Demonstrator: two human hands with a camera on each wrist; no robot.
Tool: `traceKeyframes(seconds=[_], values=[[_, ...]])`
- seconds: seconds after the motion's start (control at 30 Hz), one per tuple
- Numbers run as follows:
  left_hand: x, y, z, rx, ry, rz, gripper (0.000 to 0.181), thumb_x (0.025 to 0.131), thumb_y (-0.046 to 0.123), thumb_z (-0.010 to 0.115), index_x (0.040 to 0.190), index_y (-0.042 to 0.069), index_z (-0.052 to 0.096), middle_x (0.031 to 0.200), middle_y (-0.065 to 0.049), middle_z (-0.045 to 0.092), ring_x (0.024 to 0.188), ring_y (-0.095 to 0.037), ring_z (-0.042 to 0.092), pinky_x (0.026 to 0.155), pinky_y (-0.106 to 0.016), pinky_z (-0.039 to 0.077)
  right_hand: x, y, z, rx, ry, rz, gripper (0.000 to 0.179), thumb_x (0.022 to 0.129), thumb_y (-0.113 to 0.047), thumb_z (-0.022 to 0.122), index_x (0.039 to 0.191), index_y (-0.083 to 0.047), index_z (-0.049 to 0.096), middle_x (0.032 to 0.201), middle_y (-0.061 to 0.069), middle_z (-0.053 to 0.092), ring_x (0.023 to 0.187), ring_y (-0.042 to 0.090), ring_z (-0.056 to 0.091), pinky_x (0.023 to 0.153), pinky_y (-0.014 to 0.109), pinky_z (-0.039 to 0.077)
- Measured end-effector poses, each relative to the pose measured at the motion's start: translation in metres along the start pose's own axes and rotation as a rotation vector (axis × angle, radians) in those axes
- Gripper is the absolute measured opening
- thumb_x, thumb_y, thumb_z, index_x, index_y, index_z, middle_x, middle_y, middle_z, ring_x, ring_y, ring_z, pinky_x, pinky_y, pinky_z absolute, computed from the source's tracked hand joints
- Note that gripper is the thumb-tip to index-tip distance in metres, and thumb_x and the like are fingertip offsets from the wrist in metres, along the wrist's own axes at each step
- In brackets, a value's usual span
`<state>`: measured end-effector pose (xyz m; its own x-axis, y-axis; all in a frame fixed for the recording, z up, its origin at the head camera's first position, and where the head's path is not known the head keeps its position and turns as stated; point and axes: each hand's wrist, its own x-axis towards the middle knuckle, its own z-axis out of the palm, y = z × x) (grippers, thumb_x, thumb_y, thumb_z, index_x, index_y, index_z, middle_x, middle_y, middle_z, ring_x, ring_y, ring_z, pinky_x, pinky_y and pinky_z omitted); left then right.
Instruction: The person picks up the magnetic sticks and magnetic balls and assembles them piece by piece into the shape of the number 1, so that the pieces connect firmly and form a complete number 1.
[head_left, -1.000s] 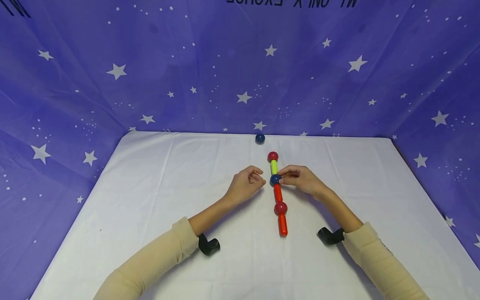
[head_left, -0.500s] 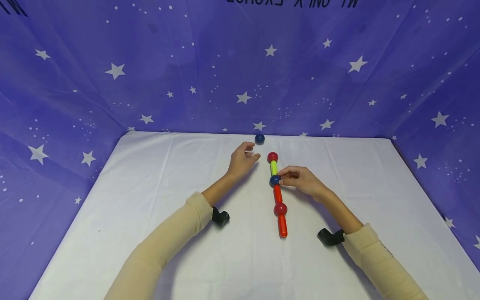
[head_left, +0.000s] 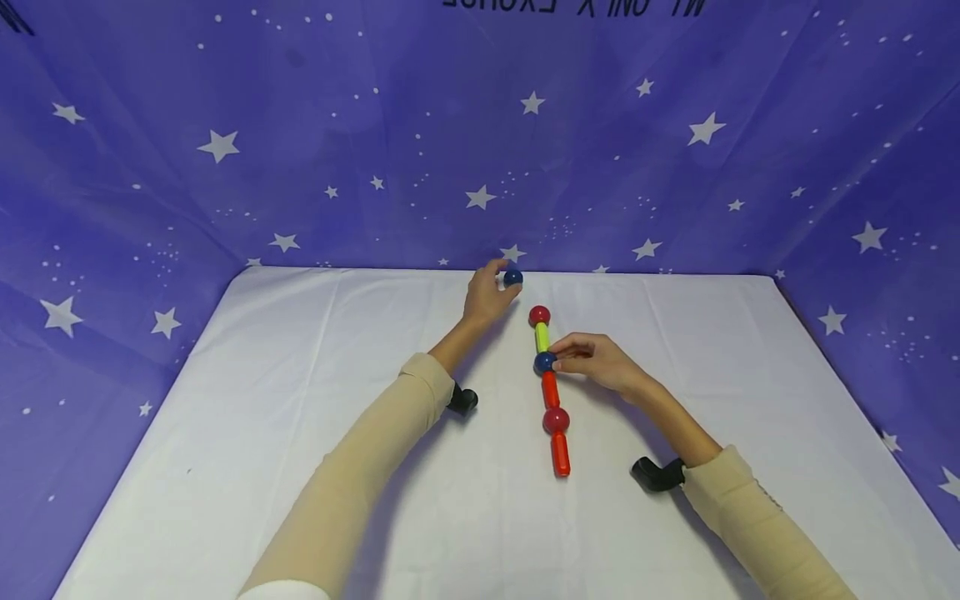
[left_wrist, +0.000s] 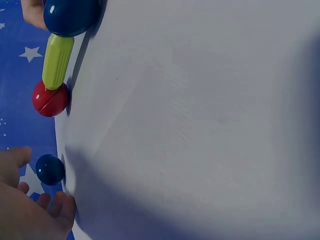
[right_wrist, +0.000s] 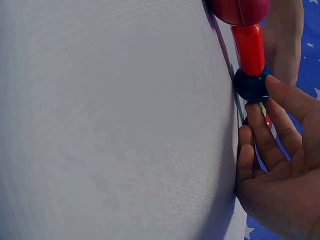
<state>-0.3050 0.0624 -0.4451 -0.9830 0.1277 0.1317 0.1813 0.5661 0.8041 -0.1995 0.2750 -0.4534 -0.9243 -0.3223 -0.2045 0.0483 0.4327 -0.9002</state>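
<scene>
A chain of balls and rods lies on the table: a red ball [head_left: 539, 315], a yellow-green rod [head_left: 542, 337], a blue ball [head_left: 545, 363], a red rod [head_left: 551, 390], a larger red ball [head_left: 556, 420] and another red rod [head_left: 561, 455] at the near end. My right hand [head_left: 603, 362] pinches the chain's blue ball [right_wrist: 251, 86] between thumb and fingertips. At the far edge, my left hand [head_left: 487, 298] spreads its thumb and fingers around a loose blue ball [head_left: 513, 277]. In the left wrist view, gaps show between that ball [left_wrist: 50, 169] and the fingers.
The white-clothed table [head_left: 337, 500] ends just behind the loose ball, against a purple star-print curtain [head_left: 405, 150]. Black curved pieces [head_left: 657, 474] stick out at both sleeve cuffs.
My left hand has moved away from beside the chain to the loose blue ball at the far edge. The right hand keeps its hold on the chain's blue ball.
</scene>
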Motion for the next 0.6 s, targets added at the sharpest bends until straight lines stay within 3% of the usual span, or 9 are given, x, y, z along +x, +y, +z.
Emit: traceKeyframes(seconds=[0.17,0.6], values=[[0.007,0.002,0.005,0.037,-0.013,-0.029,0.054,0.095,0.019,0.069,0.144,0.006,0.05,0.139,-0.016,0.054,0.129,-0.029,0.049,0.108,-0.039,0.038,0.0,0.001,0.0,0.011,-0.003,-0.007,0.031,0.091,-0.015,0.074,0.119,-0.001,0.069,0.106,0.01,0.07,0.1,0.025,0.062,0.086,0.035,0.05],[0.021,-0.002,0.011,0.127,-0.041,-0.073,0.053,0.096,0.023,0.068,0.144,0.008,0.05,0.138,-0.016,0.054,0.129,-0.03,0.05,0.108,-0.038,0.039,-0.001,0.001,-0.001,0.034,-0.008,-0.018,0.031,0.091,-0.013,0.074,0.118,0.0,0.068,0.104,0.01,0.07,0.098,0.024,0.062,0.082,0.031,0.051]])
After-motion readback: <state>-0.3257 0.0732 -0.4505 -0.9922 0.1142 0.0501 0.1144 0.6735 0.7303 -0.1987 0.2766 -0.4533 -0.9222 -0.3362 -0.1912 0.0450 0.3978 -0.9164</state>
